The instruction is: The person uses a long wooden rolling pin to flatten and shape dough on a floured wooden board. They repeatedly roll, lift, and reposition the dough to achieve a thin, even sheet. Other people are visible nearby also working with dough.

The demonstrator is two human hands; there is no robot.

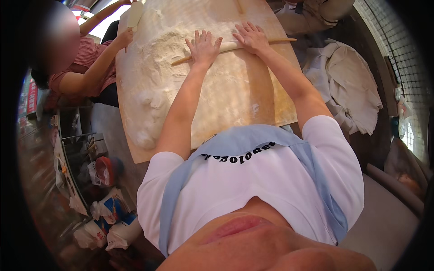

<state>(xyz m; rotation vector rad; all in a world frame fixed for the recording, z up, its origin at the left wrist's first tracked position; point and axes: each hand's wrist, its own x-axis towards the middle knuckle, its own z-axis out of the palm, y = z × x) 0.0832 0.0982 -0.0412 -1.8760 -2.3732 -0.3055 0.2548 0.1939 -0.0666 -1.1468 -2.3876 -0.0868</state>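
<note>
A long wooden rolling pin (283, 40) lies across the floured wooden board (223, 111), its two tapered ends showing. Around its middle is wrapped what looks like pale dough (230, 46). My left hand (204, 49) rests palm down over the wrapped pin near one end, fingers spread. Towards the other end, my right hand (251, 38) lies flat on the roll, also with fingers apart. Both palms press on it rather than close around it. Loose flour (159, 57) covers the board beyond and beside my left hand, with a heap of white flour (149, 101) nearer me.
At the left edge of the board, a co-worker (88, 67) holds a pale sheet wound on a stick (135, 15). Another person (308, 17) is at the far right. Crumpled cream cloth (349, 84) lies right of the board. Bags (118, 233) and a red container (104, 171) are low left.
</note>
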